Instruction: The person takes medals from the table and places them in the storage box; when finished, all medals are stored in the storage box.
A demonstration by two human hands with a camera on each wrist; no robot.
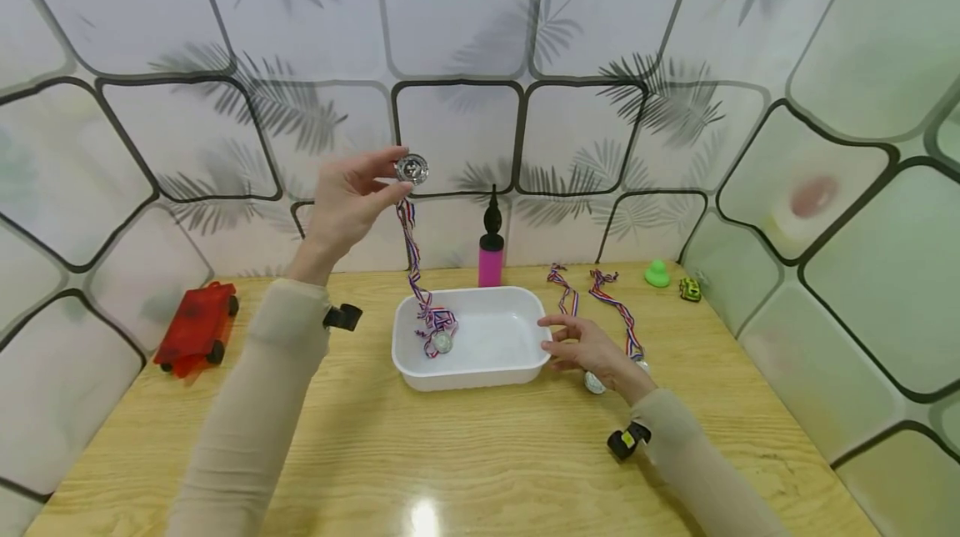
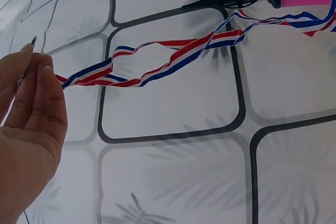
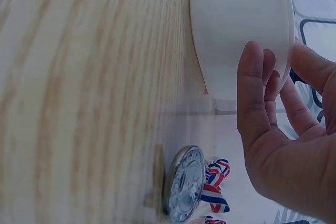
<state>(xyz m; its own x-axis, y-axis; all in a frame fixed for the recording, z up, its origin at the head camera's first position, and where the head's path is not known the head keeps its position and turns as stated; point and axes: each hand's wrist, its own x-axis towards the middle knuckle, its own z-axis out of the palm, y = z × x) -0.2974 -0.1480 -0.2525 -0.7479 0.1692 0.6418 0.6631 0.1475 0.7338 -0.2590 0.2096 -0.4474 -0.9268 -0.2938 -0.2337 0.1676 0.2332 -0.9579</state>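
Observation:
My left hand [image 1: 348,195] is raised above the white tray [image 1: 471,381] and pinches a silver medal [image 1: 412,169] by its edge. The medal's red, white and blue ribbon [image 2: 178,59] hangs from the fingers into the tray. A second medal [image 1: 442,342] lies in the tray's left part among bunched ribbon. My right hand [image 1: 588,351] holds the tray's right end, fingers bent at the rim, with some against the outer wall in the right wrist view. A silver medal [image 3: 185,184] lies just beyond that hand on the table, partly under the hand in the head view.
Two ribbons [image 1: 618,308] stretch across the table right of the tray. Behind it stands a pink and black hand pump [image 1: 491,258]. At the back right are a green toy [image 1: 657,273] and a small yellow-green toy car [image 1: 690,289]. A red toy vehicle [image 1: 197,328] sits left.

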